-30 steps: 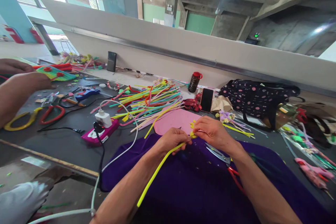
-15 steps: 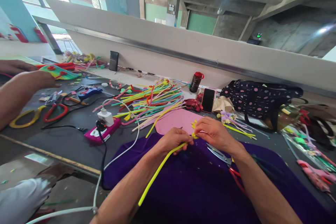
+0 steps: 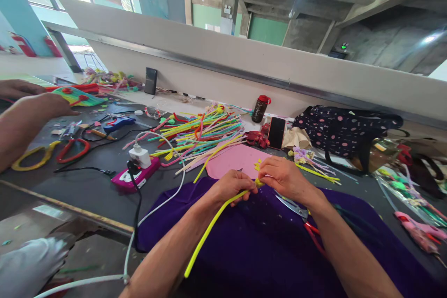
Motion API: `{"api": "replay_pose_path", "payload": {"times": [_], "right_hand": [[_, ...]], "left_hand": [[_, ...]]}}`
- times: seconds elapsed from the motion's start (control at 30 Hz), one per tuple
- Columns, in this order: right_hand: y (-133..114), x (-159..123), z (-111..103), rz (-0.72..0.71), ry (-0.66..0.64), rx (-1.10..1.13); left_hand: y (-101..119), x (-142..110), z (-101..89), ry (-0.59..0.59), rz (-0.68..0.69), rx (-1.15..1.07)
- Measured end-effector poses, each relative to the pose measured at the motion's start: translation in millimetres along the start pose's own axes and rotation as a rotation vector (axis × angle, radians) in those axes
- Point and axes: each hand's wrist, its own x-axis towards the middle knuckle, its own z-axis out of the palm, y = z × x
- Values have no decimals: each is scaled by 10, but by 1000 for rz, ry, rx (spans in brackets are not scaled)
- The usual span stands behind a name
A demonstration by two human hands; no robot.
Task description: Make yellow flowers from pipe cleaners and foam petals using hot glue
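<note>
Yellow pipe cleaner (image 3: 206, 233) between your two hands, above the purple cloth (image 3: 237, 256), just in front of the pink sheet (image 3: 228, 162). Your left hand (image 3: 234, 187) pinches it near the upper end, fingers closed; the loose length curves down beside your left forearm. Your right hand (image 3: 282, 176) is close by, its fingers pinching the bunched yellow end (image 3: 259, 181). You hide part of the grip; cannot tell whether bunch and stem are one piece.

Scissors (image 3: 291, 206) on the cloth, metal blades pointing toward your hands, red handles partly behind your right forearm. Beyond the sheet, a heap of coloured pipe cleaners (image 3: 200, 136) on the dark desk (image 3: 94, 200). Phone (image 3: 276, 131) propped upright past your right hand, bottle (image 3: 260, 108) behind it. Left of you, magenta power strip (image 3: 141, 178), white adapter (image 3: 138, 156) plugged in. Farther left, a co-worker's hand (image 3: 49, 106) near a multicoloured piece (image 3: 84, 97).
</note>
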Motion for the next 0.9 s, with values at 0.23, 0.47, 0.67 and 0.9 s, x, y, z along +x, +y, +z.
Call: {"api": "replay_pose_path", "payload": {"times": [0.23, 0.47, 0.67, 0.9], "right_hand": [[11, -5, 28, 19, -13, -10], [19, -6, 50, 11, -4, -3], [29, -6, 46, 28, 13, 76], [123, -52, -14, 369, 288, 602]], "left_hand": [[-15, 8, -1, 3, 26, 5], [-8, 3, 14, 11, 36, -15], [-22, 17, -10, -2, 41, -65], [15, -37, -43, 50, 91, -317]]}}
